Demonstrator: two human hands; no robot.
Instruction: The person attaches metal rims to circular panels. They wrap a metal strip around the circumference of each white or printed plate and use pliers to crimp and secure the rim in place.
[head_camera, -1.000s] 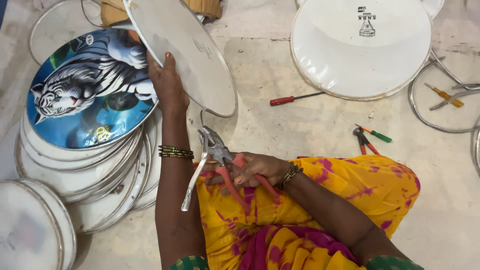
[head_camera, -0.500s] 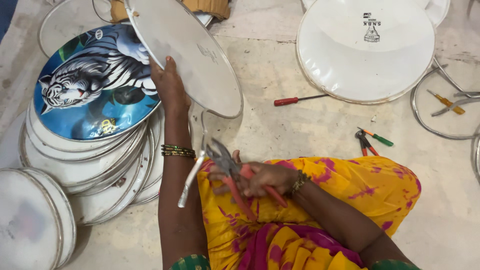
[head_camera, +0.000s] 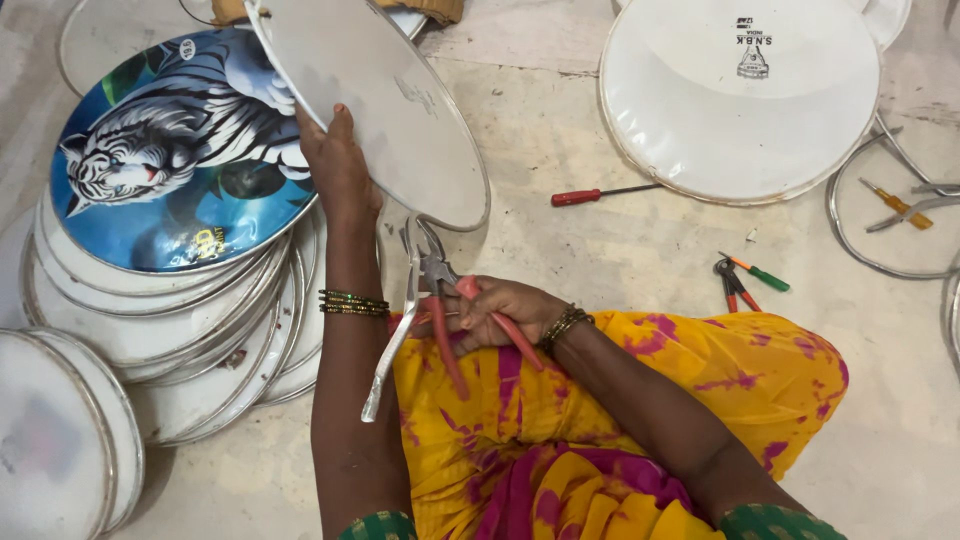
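My left hand (head_camera: 338, 168) holds up a round white drum skin (head_camera: 375, 95), tilted on edge, with the fingers pressed against its underside. My right hand (head_camera: 497, 310) grips red-handled pliers (head_camera: 443, 300) over my lap, jaws pointing up toward the lower rim of the skin. A thin bent metal strip (head_camera: 394, 335) hangs down from the jaws beside my left forearm. I sit on the floor in yellow and pink cloth (head_camera: 640, 400).
A stack of round skins topped by a blue tiger-print one (head_camera: 170, 160) lies at left. A large white skin (head_camera: 740, 95) lies at the top right. A red screwdriver (head_camera: 598, 194), small pliers (head_camera: 732, 283), a green screwdriver (head_camera: 758, 273) and metal rings (head_camera: 890, 215) lie on the floor.
The pliers and my right hand have moved up a little toward the skin's lower rim. The view has shifted slightly; the left hand keeps its hold.
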